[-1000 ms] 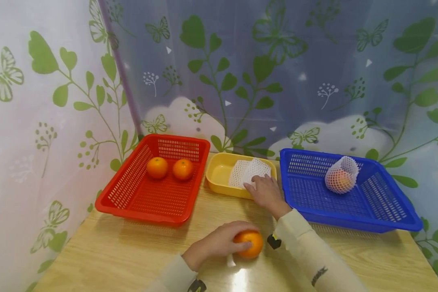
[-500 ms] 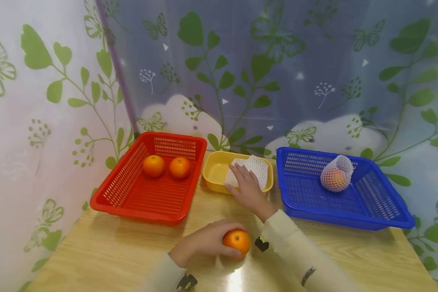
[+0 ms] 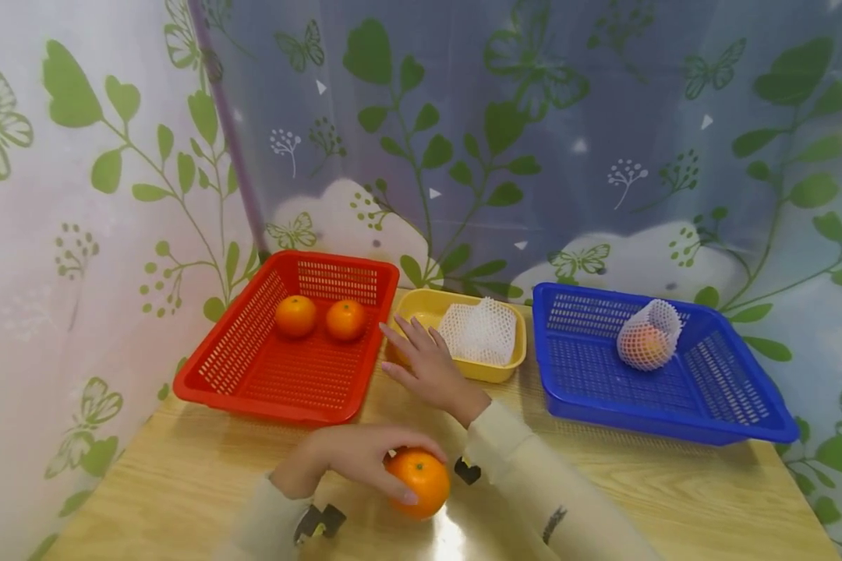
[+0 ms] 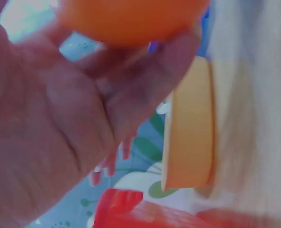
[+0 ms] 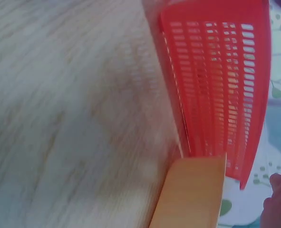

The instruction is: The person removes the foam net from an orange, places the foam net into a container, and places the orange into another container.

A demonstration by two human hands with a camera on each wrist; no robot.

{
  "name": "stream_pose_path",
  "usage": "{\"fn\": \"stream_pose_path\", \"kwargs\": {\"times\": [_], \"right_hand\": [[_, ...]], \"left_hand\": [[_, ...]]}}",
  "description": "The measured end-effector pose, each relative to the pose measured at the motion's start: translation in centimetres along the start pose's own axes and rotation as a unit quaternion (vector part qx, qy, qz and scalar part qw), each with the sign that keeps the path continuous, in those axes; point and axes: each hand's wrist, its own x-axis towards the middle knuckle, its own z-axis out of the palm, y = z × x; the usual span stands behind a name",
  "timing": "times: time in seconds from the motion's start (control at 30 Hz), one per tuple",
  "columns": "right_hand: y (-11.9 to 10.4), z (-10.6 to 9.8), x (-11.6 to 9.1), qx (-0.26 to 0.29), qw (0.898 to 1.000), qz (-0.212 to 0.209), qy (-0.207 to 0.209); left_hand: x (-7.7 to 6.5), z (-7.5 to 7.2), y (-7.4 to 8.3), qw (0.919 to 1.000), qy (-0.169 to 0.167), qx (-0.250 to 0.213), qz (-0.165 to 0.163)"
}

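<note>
Low over the table near its front, my left hand [image 3: 354, 458] grips an orange [image 3: 422, 483] between thumb and fingers; in the left wrist view the orange [image 4: 135, 21] fills the top of the frame. My right hand [image 3: 429, 372] holds nothing, its fingers spread and fairly straight. It overlaps the left end of the yellow tray [image 3: 487, 373], its fingertips beside the red basket's right rim. White foam fruit nets [image 3: 487, 331] lie in the tray. Two oranges sit inside the red basket [image 3: 302, 382], toward its back. In the right wrist view only part of the hand [image 5: 279, 204] shows.
To the right stands a blue basket [image 3: 582, 389] with a fruit in a white foam net [image 3: 645, 343]. A leaf-patterned curtain [image 3: 407, 117] hangs behind the wooden table [image 3: 182, 467]. The tray sits between the two baskets.
My right hand has moved left, from the foam nets across the tray toward the red basket. My left hand has carried the orange left and a little toward me.
</note>
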Motion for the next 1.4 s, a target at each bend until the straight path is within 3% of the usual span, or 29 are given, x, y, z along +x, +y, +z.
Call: {"fn": "stream_pose_path", "kwargs": {"times": [0.1, 0.2, 0.33, 0.47, 0.57, 0.63, 0.77, 0.87, 0.93, 1.1, 1.17, 1.2, 1.27, 1.4], "right_hand": [[-0.4, 0.7, 0.2, -0.012, 1.0, -0.007, -0.021], [-0.7, 1.1, 0.3, -0.02, 0.999, -0.008, -0.039], [-0.8, 1.4, 0.2, -0.026, 0.998, -0.014, -0.056], [-0.8, 1.4, 0.1, -0.047, 0.996, -0.028, -0.073], [-0.8, 1.4, 0.1, -0.031, 0.996, -0.018, -0.081], [-0.8, 1.4, 0.0, -0.015, 0.997, -0.006, -0.078], [-0.9, 1.8, 0.1, 0.004, 0.998, 0.01, -0.056], [-0.9, 2.1, 0.3, -0.006, 0.999, 0.012, -0.05], [-0.9, 2.2, 0.3, -0.011, 0.998, 0.017, -0.052], [-1.0, 2.1, 0.3, -0.012, 0.998, 0.03, -0.058], [-1.0, 2.0, 0.3, -0.012, 0.998, 0.029, -0.056], [-1.1, 2.0, 0.3, -0.012, 0.998, 0.029, -0.055], [-1.2, 1.9, 0.3, -0.012, 0.998, 0.029, -0.056], [-1.4, 1.8, 0.2, -0.01, 0.997, 0.034, -0.061]], "left_hand": [[-0.7, -1.1, 0.4, 0.9972, -0.035, -0.064, 0.02], [-1.2, -2.0, 0.6, 0.9907, -0.045, -0.118, 0.051], [-1.9, -2.9, 0.6, 0.9761, -0.028, -0.19, 0.103], [-2.5, -3.9, 0.0, 0.9586, 0.014, -0.244, 0.146], [-3.0, -4.7, -0.4, 0.9306, 0.067, -0.324, 0.156], [-3.1, -5.3, -0.7, 0.9017, 0.114, -0.386, 0.158], [-3.1, -6.6, -1.1, 0.8298, 0.221, -0.497, 0.124], [-2.9, -7.6, -1.6, 0.7619, 0.276, -0.578, 0.096], [-2.9, -8.4, -2.0, 0.7161, 0.298, -0.623, 0.101], [-2.8, -10.5, -2.9, 0.6314, 0.363, -0.675, 0.119], [-2.7, -11.5, -3.2, 0.5884, 0.399, -0.694, 0.115], [-2.8, -11.9, -3.4, 0.5597, 0.417, -0.707, 0.114], [-2.8, -12.9, -3.8, 0.4949, 0.452, -0.733, 0.112], [-3.2, -14.8, -4.8, 0.3484, 0.519, -0.773, 0.111]]}}
